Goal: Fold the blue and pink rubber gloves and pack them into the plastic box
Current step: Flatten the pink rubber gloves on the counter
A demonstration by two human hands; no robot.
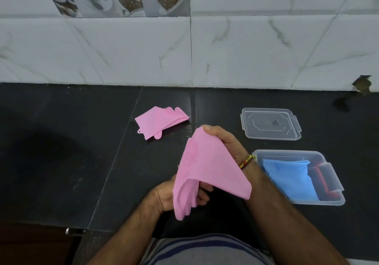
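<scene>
I hold a pink rubber glove (207, 168) above the black counter, bent over on itself with its bristled palm showing along the left edge. My right hand (223, 139) pinches its top end, and my left hand (164, 197) grips the finger end from below. A second pink glove (158, 122) lies folded on the counter farther back. The clear plastic box (336, 200) stands to the right, with folded blue glove material (291, 179) inside it and something red showing beside that.
The box's clear lid (270, 124) lies flat on the counter behind the box. A marble-patterned tiled wall (246, 49) rises at the counter's back edge. The counter's front edge (78, 231) runs at lower left.
</scene>
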